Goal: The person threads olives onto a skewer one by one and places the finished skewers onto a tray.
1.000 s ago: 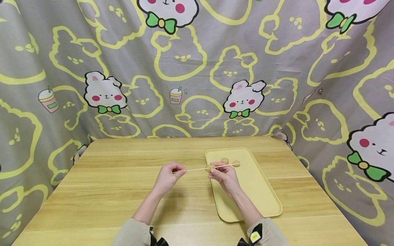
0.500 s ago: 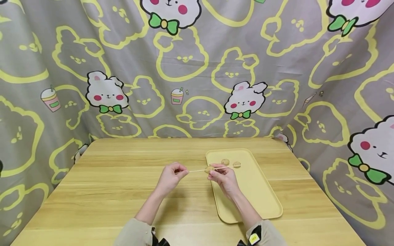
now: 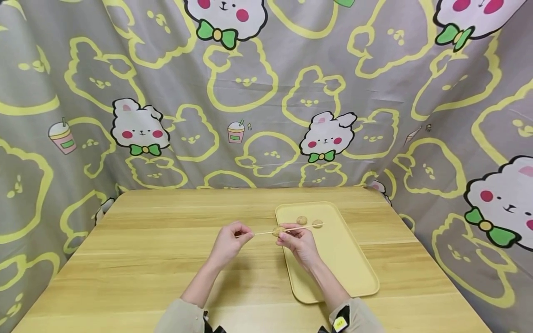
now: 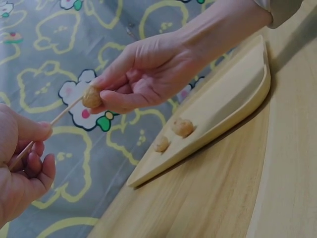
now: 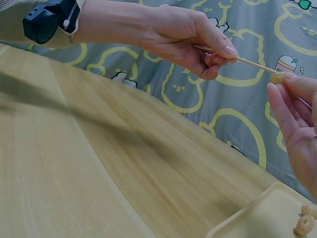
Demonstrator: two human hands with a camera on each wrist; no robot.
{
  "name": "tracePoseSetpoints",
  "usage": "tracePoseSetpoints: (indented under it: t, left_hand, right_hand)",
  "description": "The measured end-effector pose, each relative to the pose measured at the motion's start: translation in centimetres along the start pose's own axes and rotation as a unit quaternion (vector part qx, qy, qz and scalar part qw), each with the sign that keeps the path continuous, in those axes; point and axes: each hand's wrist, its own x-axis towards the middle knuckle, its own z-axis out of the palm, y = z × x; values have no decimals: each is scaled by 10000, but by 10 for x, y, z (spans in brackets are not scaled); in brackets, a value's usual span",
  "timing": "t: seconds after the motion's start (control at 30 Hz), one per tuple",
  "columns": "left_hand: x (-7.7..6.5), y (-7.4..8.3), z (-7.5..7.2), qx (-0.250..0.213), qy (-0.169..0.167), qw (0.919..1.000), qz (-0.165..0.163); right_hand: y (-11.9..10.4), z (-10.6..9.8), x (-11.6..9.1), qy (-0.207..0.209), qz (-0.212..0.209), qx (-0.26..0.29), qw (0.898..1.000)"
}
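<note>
My left hand pinches one end of a thin wooden skewer between thumb and fingers. The skewer runs nearly level to the right, above the table. My right hand holds a golden-brown, bumpy food ball between thumb and fingertips. That ball sits on the skewer, a short way from my left fingertips, and the stick's far end extends past my right hand. Partly hidden by the right fingers, the ball shows best in the left wrist view. Two similar food balls lie on the tray beyond.
Under and beside my right forearm lies a pale yellow tray with a low raised rim. The wooden table stretches out to the left. A grey patterned curtain hangs behind the table and along both sides.
My right hand and the food ball have slid slightly left along the skewer, shortening the stick between ball and left hand. The left hand stays nearly still.
</note>
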Motion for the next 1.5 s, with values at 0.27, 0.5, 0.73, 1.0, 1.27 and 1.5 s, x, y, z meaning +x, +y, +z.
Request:
tracePoseSetpoints:
  t: [0.27,0.5,0.73,1.0,1.27,1.5]
  left_hand:
    - [-9,29,-3,133,-80,9998,99]
    - [0,0,1,47,3,9999,136]
    - [2,-14,4,-115,-15,9999,64]
    - [-3,-1,6,-142,68,9999,-33]
    - [-2,-15,6,-124,-98,9998,-79]
    - [-4,-19,6,50,-426,9991,14]
  right_hand:
    - [3,1,1,92,63,-90,9999]
    - [5,3,3,110,60,-109,9999]
    - [8,2,2,80,65,-159,9998]
    - [8,3,2,149,53,-144,9998]
    - [9,1,0,68,180,-301,9994]
    - [6,-2,-3,-144,184,-312,9992]
